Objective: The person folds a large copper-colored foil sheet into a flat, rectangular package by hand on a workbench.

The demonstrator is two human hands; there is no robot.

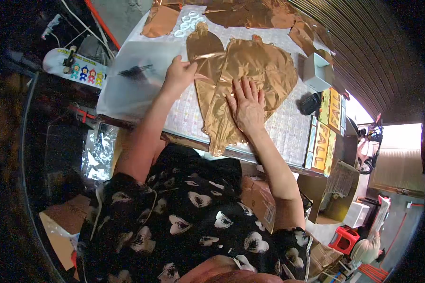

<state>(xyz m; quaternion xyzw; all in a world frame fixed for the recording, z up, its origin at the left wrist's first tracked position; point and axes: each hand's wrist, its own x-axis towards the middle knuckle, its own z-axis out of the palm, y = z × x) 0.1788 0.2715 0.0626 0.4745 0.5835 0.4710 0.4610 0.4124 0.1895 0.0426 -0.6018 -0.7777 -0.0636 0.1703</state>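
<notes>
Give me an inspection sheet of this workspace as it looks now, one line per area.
Surface: patterned table cover, largely covered; spills, nothing seen.
Job's things: gold foil pieces, seemingly deflated balloons, flat and overlapping.
Clutter: white rings, copper-coloured foil, translucent plastic sheet, open white box, black object, orange "FALL" packaging.
Grippers: left hand has its fingers at a foil edge, grip unclear; right hand lies flat on foil.
Cables: pale cable beyond the far left; on tabletop, nothing seen.
Surroundings: skateboard left, red stool right.
</notes>
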